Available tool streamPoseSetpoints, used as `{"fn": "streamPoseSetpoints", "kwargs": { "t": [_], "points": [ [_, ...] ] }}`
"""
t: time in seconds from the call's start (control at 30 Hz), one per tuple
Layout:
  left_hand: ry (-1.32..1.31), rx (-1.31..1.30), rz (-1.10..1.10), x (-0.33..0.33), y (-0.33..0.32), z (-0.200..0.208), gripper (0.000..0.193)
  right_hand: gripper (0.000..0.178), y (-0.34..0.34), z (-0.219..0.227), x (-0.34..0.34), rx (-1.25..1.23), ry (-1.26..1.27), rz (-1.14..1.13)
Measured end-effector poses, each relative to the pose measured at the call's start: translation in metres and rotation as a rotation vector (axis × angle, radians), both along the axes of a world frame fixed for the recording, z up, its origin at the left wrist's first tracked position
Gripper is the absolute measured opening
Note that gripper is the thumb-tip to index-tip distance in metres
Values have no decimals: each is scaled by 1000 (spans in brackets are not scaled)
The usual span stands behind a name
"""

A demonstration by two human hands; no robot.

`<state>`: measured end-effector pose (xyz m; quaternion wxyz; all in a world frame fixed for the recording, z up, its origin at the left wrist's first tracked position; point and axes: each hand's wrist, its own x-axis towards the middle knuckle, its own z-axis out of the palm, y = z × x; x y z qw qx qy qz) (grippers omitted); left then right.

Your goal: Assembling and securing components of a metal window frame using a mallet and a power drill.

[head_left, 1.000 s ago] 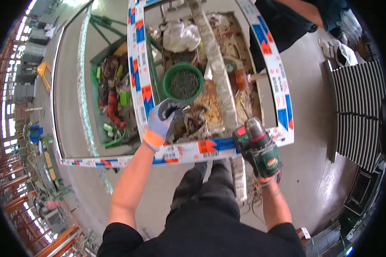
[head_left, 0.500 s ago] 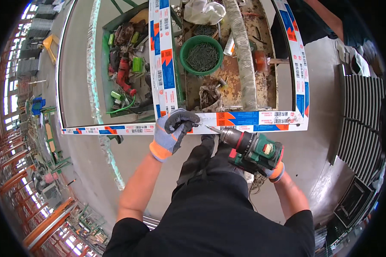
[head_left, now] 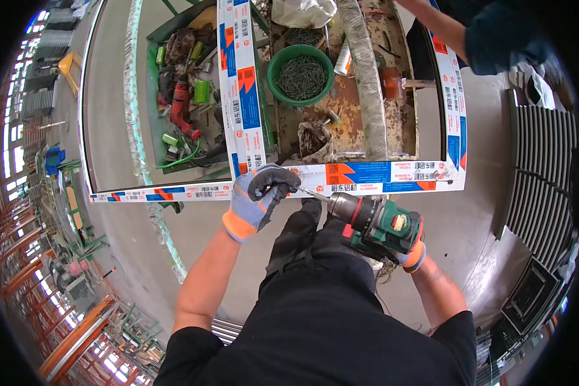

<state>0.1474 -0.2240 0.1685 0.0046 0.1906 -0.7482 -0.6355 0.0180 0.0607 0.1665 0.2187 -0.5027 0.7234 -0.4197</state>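
My left hand point(head_left: 265, 196), in a grey glove with an orange cuff, is closed in a pinch at the front bar of a film-wrapped metal frame point(head_left: 360, 178). A small screw sits at its fingertips, mostly hidden by them. My right hand point(head_left: 413, 257), gloved too, grips a green, black and red cordless drill point(head_left: 392, 225) from below; most of its fingers are behind the tool. The drill points left, and its thin bit point(head_left: 314, 193) reaches the left fingertips.
Beyond the front bar stand a green bowl of screws point(head_left: 302, 76) and a rusty tray surface point(head_left: 347, 116). A green bin point(head_left: 153, 106) at left holds a red power tool point(head_left: 181, 106). Another person's arm point(head_left: 441, 26) extends over the frame's far right. Ribbed dark panels point(head_left: 540, 167) are stacked at right.
The drill's bit has moved left and now meets my left fingertips. Another person's arm has swung in over the far right of the frame. My view has shifted slightly.
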Motion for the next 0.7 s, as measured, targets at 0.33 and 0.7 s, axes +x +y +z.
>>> {"fn": "streamPoseSetpoints", "kwargs": {
  "t": [0.33,0.7],
  "points": [
    [-201,315,45,7,-4,2,13,34,-5,-2,-3,40,-308,9],
    [110,-210,446,-70,-153,-18,43,30,-50,30,-82,-132,371,-59]
  ]
}}
